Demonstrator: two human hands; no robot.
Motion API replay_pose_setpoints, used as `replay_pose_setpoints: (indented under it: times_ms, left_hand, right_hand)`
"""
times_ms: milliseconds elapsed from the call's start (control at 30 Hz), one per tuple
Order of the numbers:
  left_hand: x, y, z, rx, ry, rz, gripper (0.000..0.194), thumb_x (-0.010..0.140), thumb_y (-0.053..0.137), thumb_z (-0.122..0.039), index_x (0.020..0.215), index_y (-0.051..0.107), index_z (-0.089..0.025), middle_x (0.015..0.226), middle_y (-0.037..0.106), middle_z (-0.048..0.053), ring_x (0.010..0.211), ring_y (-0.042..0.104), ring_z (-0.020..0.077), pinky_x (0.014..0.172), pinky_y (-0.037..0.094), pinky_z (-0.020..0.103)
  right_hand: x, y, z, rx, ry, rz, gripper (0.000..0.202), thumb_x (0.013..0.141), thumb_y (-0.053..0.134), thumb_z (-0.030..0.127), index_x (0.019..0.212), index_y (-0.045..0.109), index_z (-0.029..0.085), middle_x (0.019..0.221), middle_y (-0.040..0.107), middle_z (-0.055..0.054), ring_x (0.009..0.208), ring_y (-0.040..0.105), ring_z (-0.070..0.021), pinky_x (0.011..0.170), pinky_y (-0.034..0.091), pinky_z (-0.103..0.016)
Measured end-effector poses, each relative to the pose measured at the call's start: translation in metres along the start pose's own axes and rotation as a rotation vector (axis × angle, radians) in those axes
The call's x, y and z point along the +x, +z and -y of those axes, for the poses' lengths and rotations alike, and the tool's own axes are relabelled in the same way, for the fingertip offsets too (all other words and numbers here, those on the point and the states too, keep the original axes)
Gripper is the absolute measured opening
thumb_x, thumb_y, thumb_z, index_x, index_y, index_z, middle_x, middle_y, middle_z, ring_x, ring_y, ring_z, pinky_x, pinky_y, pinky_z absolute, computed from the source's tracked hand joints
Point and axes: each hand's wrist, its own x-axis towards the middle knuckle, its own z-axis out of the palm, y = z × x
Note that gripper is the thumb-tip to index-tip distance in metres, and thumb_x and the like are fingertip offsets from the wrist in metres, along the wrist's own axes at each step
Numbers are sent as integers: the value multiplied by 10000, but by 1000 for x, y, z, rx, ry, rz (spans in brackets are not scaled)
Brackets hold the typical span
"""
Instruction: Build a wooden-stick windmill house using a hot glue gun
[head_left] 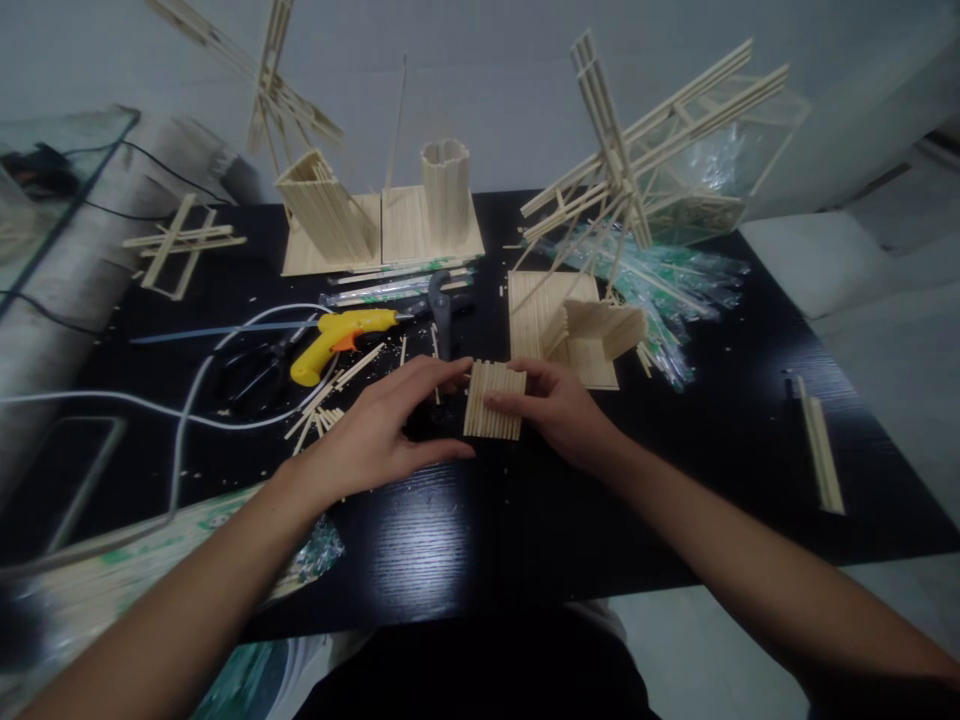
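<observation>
My right hand [566,410] holds a small panel of wooden sticks [495,400], glued side by side, with the thumb across its face and the fingers behind it. My left hand [390,420] is at the panel's left side, thumb and fingers spread apart. Its fingertips reach the upper left corner; whether they touch it I cannot tell. Just beyond the hands lie a dark-handled tool [441,310] and a yellow glue gun [337,340] with a blue-grey glue stick in its back. Loose short sticks [322,420] are scattered beside my left wrist.
Stick-built bases with towers [446,200] stand at the back of the black table [465,560]. A windmill-like frame [622,170] rises at the right, near a base with low walls [562,320] and plastic-wrapped sticks [675,290]. A white cable [180,440] loops at left.
</observation>
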Motion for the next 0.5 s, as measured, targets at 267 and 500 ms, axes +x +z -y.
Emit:
replay_pose_setpoints:
  times_ms: [267,500]
  left_hand:
    - [0,-1,0,-12,6,-19,742,863,836,-400,1508,501,-248,1234,670,97,1056,678,233,966,579,419]
    - [0,1,3,-84,-29,-15,753,835,856,-423,1490,523,-258,1195,699,72,1019,670,212,936,568,371]
  right_hand:
    - [0,-1,-1,-37,-16,35,344,663,964,321,910,746,222,925,811,3,780,763,-157,748,631,-297]
    - [0,-1,0,-28,-15,59,324,668,967,323,888,758,208,897,809,16,765,762,-138,735,624,-258]
